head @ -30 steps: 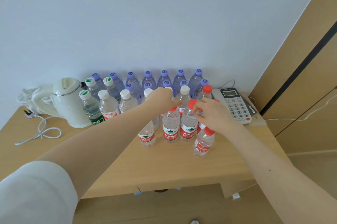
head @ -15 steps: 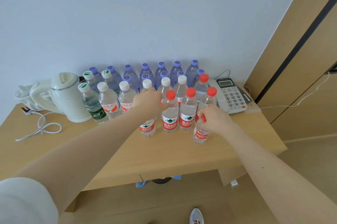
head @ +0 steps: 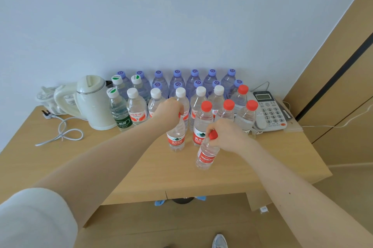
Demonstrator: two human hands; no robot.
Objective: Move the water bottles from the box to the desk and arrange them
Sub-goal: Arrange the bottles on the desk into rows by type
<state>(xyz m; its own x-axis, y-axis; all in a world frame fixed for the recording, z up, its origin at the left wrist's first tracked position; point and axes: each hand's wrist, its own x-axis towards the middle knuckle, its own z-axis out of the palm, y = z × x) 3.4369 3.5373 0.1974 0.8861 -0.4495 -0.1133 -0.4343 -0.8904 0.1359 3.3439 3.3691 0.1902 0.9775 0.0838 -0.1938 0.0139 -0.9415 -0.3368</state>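
The right hand (head: 227, 135) is clamped on the neck of a short red-capped bottle (head: 206, 155), fingers curled just under the cap. The body hangs below the grip and leans, base toward the person; I cannot tell whether the base touches the desk (head: 121, 167). The left hand (head: 168, 111) is curled over the top of a taller red-labelled bottle (head: 175, 138), which stands upright on the desk under the grip.

The main risk, as I judge it, is the short bottle. Held only at the neck and off plumb, it can swing, and if released while tilted it may land on the edge of its base and roll toward the desk's near edge.

Just beyond the right-hand grip stand three red-capped bottles (head: 228, 111), close together. A knuckle or the swinging bottle could clip one and topple its neighbours into the white-capped bottles (head: 198, 102) behind, or into the telephone (head: 267, 110) off to the outer side of that hand.

The left-hand bottle is gripped high, so a sideways push could tip it rather than slide it.
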